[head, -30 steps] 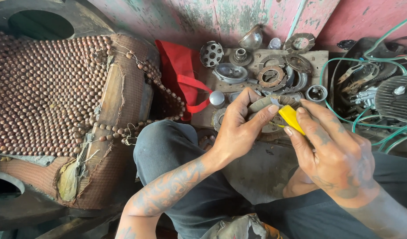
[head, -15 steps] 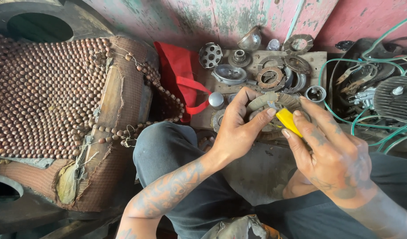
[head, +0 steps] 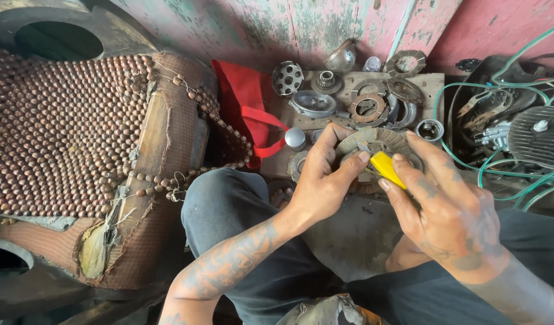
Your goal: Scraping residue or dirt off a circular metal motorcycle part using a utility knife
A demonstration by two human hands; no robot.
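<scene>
Clutch plate in left hand; right hand pinches yellow tool.

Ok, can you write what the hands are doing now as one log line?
left hand: holds round metal disc | right hand: holds yellow tool against disc | nearby: metal parts on board, red bag

Repair workshop; worn metal engine parts, green wires, peeling wall
</scene>
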